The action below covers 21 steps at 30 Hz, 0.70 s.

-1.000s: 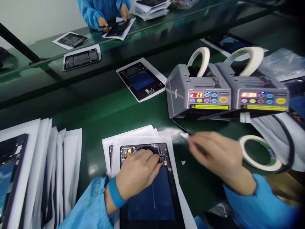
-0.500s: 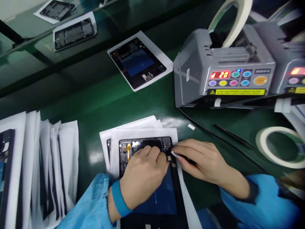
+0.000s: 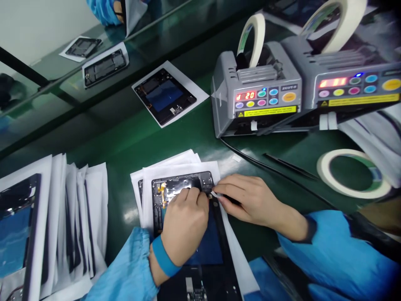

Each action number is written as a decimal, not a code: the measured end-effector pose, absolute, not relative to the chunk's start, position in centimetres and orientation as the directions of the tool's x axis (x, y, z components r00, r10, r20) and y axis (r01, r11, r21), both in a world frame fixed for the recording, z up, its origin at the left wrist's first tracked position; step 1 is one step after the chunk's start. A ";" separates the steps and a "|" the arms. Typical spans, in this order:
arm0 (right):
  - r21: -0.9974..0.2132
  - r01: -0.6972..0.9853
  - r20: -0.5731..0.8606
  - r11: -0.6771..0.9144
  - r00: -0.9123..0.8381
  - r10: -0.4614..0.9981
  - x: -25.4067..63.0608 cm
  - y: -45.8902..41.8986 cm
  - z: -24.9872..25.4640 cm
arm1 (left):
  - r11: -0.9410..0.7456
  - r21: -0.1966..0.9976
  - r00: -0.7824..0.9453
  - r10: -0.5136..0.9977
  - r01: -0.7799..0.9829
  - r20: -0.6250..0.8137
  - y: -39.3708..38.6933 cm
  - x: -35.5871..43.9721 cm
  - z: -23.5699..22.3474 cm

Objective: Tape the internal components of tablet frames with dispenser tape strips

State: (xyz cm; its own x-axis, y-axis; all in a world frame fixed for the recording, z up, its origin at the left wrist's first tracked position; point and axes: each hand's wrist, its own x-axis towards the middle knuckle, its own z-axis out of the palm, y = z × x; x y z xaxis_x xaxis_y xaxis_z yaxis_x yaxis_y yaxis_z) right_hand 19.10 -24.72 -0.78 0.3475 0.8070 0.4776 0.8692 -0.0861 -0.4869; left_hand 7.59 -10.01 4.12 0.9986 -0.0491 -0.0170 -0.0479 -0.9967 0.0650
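Note:
An open black tablet frame [image 3: 188,186] with a blue inner panel lies on white sheets [image 3: 175,167] at the near edge of the green belt. My left hand [image 3: 184,221], fingers curled, presses down on the frame's upper part. My right hand [image 3: 247,200] pinches a small white tape piece [image 3: 214,194] with dark tweezers at the frame's upper right corner. Both sleeves are light blue.
Two grey tape dispensers [image 3: 257,96] [image 3: 351,79] with white rolls stand at the right. A loose tape roll [image 3: 352,173], spare tweezers [image 3: 290,165] and a black cable lie nearby. A stack of sheeted frames [image 3: 46,225] sits left. Another frame [image 3: 164,96] lies ahead; a co-worker's sleeve [image 3: 103,8] shows far back.
My right hand came from near the dispenser to the frame's upper right corner with the tape piece. My left hand stayed on the frame.

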 end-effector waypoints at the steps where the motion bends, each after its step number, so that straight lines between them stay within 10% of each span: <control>1: -0.488 0.869 0.481 -0.082 0.346 0.805 19.1 -24.8 -0.8 | -0.998 0.047 0.999 -0.049 -0.048 -0.017 -10.2 7.6 4.1; 8: -0.486 0.871 0.493 -0.074 0.343 0.800 18.9 -25.0 -0.8 | -0.997 -0.053 0.998 -0.056 -0.054 0.028 -10.7 7.6 4.0; 21: -0.502 0.860 0.495 -0.090 0.371 0.785 18.9 -25.4 -1.0 | -0.986 0.167 0.995 0.013 -0.003 0.094 -9.7 7.3 3.3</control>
